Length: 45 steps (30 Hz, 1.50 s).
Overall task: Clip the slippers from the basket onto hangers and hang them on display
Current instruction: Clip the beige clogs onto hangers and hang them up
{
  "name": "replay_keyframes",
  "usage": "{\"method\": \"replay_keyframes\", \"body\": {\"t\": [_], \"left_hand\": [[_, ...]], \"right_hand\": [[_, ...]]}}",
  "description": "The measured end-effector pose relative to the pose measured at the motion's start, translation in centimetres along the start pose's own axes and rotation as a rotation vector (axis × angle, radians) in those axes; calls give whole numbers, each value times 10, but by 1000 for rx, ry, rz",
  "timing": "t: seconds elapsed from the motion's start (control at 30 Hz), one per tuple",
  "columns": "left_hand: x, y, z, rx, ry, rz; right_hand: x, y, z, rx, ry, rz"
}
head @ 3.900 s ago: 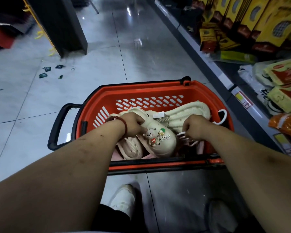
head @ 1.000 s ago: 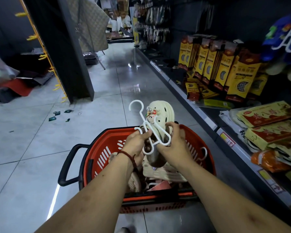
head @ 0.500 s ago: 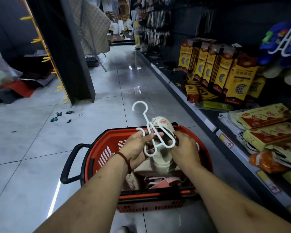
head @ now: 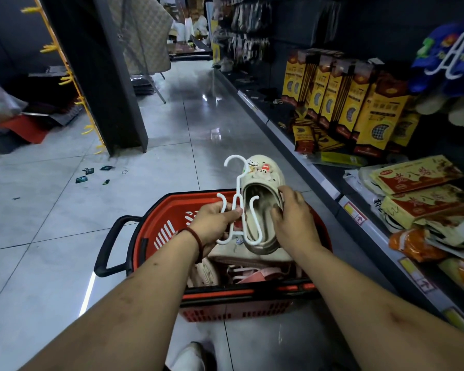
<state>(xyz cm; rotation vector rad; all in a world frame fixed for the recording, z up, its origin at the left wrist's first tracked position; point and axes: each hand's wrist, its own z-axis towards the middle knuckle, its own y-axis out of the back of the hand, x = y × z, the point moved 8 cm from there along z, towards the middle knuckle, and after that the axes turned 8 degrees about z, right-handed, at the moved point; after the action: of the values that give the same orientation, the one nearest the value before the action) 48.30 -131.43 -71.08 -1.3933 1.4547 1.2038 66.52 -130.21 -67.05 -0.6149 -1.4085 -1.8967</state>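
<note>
Above the red basket (head: pixel 172 210) I hold a white plastic hanger (head: pixel 237 192) and a cream clog slipper (head: pixel 263 180) with small charms on its toe. My left hand (head: pixel 212 226) pinches the hanger's stem, its hook pointing up. My right hand (head: pixel 292 218) grips the slipper by its right side, toe up, opening toward me. The hanger's right prong sits inside the slipper's opening. More cream and pink slippers (head: pixel 241 269) lie in the basket below.
A store shelf (head: pixel 332 188) runs along the right with yellow boxes (head: pixel 359 103) and packets. Blue slippers on a white hanger (head: pixel 445 57) hang at the top right. A dark pillar (head: pixel 105 76) stands at the left on the tiled floor. The basket's black handle (head: pixel 107 242) juts left.
The slipper has turned upright, its opening now facing me, and the hanger's right prong has gone into it. Both hands stayed above the basket.
</note>
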Motion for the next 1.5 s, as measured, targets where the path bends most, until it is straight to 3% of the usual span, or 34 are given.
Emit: {"method": "replay_keyframes", "body": {"t": [0.73, 1.5], "left_hand": [[-12, 24, -1, -215, -123, -10], [-7, 25, -5, -250, -32, -134]], "right_hand": [[8, -12, -4, 117, 24, 6], [13, -13, -11, 178, 148, -7]]}}
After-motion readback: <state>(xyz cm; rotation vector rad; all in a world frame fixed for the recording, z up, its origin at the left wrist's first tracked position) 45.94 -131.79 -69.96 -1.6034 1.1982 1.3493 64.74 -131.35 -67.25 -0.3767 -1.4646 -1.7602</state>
